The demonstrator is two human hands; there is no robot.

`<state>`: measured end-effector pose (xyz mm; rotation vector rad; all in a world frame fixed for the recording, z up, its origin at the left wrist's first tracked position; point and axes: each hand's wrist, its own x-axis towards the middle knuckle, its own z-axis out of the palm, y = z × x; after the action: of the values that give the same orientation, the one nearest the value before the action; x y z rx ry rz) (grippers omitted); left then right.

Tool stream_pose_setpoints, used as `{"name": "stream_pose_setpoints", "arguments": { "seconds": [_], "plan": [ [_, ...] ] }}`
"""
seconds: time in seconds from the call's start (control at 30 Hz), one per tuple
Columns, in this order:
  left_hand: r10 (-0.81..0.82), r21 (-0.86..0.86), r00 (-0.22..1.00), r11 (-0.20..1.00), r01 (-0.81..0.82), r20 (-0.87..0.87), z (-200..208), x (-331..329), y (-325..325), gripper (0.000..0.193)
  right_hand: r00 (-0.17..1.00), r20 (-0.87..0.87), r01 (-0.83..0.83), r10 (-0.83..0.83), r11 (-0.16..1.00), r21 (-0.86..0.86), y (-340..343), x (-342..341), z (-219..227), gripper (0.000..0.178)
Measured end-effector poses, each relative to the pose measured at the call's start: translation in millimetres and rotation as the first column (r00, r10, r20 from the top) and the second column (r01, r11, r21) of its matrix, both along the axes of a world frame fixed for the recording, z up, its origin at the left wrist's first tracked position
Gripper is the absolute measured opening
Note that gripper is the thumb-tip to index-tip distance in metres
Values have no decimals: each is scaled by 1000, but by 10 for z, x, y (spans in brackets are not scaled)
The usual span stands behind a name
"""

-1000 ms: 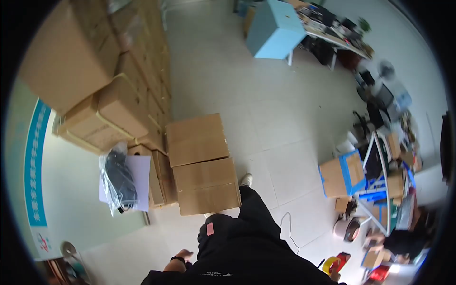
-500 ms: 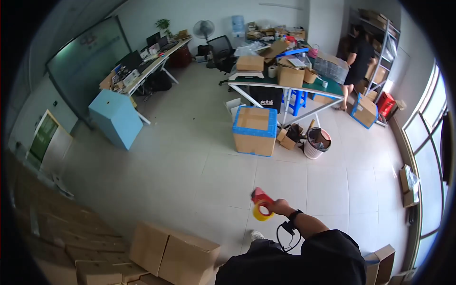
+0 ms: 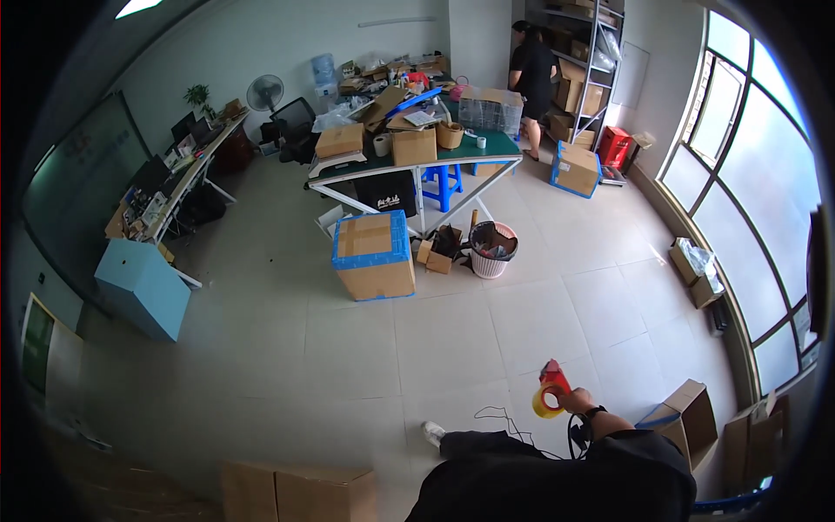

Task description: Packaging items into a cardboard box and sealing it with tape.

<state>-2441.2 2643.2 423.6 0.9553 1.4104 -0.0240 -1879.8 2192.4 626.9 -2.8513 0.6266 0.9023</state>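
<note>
My right hand (image 3: 577, 401) is held low at my right side and grips a red tape dispenser (image 3: 551, 388) with a yellow roll of tape on it. A dark band sits on that wrist. My left hand is out of view. My dark clothes fill the bottom middle, and one white shoe (image 3: 432, 431) shows on the tiled floor.
A cardboard box with blue tape (image 3: 375, 257) stands on the floor ahead, next to a waste basket (image 3: 491, 248). Behind is a green-topped table (image 3: 487, 147) piled with boxes. A person in black (image 3: 532, 74) stands by shelves. Cardboard boxes (image 3: 297, 492) lie at my lower left, more at the right.
The view has swung from the stacked boxes by the wall round to the room with the table. My right hand with the tape dispenser has come into view and stays low.
</note>
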Motion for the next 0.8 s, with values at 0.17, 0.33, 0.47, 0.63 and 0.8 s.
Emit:
{"name": "stream_pose_setpoints", "arguments": {
  "seconds": [0.17, 0.33, 0.47, 0.63, 0.8],
  "plan": [
    [-91, -36, 995, 995, 92, 36, -229, 473, -619, 31, 923, 269, 347, -276, 899, -266, -1796, -262, 550, 33],
    [-356, 50, 933, 934, 354, 45, -90, 1512, -778, 20, 737, 361, 615, -572, 789, -4, -2625, -115, 409, 27],
    [-743, 190, 664, 642, 742, -85, 16, 2966, -909, 8, 718, 308, 600, -624, 780, 180, -2578, 495, 423, 32],
    [-949, 223, 133, 69, 972, -287, 183, 5001, -1355, 17, 848, 165, 470, -503, 859, 204, -3210, 1440, 105, 38],
    [-915, 654, 328, 102, 750, -233, 791, 7239, -1971, 25, 955, 131, 221, -266, 933, 284, -2897, 2685, 442, 40]
  ]
}}
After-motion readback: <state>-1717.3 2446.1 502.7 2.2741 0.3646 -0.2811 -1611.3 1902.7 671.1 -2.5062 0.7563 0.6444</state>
